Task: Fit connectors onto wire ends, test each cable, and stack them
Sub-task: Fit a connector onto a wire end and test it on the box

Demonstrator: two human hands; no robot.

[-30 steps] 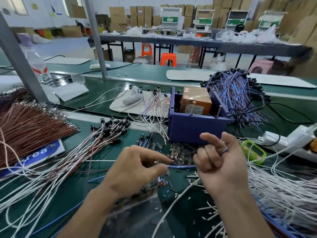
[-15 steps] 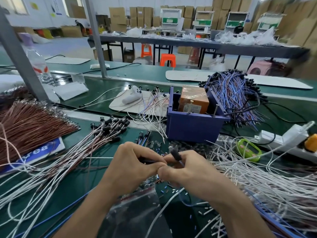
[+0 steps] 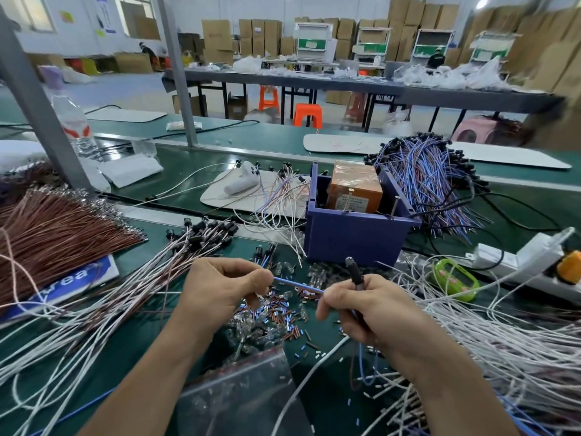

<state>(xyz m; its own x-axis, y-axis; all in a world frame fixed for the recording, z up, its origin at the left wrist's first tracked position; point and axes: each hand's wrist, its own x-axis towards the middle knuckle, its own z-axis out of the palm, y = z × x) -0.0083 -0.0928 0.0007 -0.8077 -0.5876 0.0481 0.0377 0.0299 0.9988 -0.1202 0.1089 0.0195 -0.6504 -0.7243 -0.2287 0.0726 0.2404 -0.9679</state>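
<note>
- Head view looks down on a green bench (image 3: 327, 404) crowded with wire, with both hands raised just above it near the middle.
- Left hand (image 3: 220, 291) pinches one end of a blue wire (image 3: 298, 284) between thumb and forefinger, its other fingers curled under.
- Right hand (image 3: 371, 309) is closed in a fist round the other end of that wire. A black connector (image 3: 353, 269) sticks up out of the top of the fist, tilted slightly left.
- The blue wire runs in a short straight line between the two hands, clear of the bench, and more of it hangs in loops below the right wrist.
- Under the hands lies a scatter of small loose parts (image 3: 270, 313) — clear, blue and copper-coloured — spilling from a clear plastic bag (image 3: 239, 394) at the near edge.
- A purple bin (image 3: 355, 237) stands just beyond the hands, holding an orange box (image 3: 355, 187).
- Far right of the bin is a heap of blue cables (image 3: 424, 177) tipped with black connectors.
- White wires (image 3: 503, 341) pile up on the right, and brown wires (image 3: 47, 234) fan out on the left.
- Between the brown wires and the bin lie pale cables with black ends (image 3: 201, 234).
- A green device (image 3: 456, 280) sits right of the hands, beside a white power strip (image 3: 518, 256).
</note>
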